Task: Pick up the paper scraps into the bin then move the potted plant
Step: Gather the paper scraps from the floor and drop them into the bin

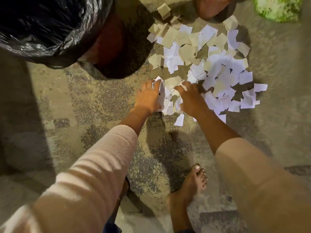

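Note:
White and beige paper scraps (210,61) lie spread over the floor at the upper right. My left hand (149,98) and my right hand (190,98) press in from both sides on a small heap of scraps (170,96) at the near edge of the spread, fingers curled around it. The bin (114,47), dark red with a black plastic liner (42,27), stands at the upper left, close to the hands. A brown pot (212,7) sits at the top edge beyond the scraps, mostly cut off.
The floor is mottled concrete (84,98). My bare foot (188,187) stands below the hands. A green and white object (277,7) lies at the top right corner. A dark shadow covers the left side.

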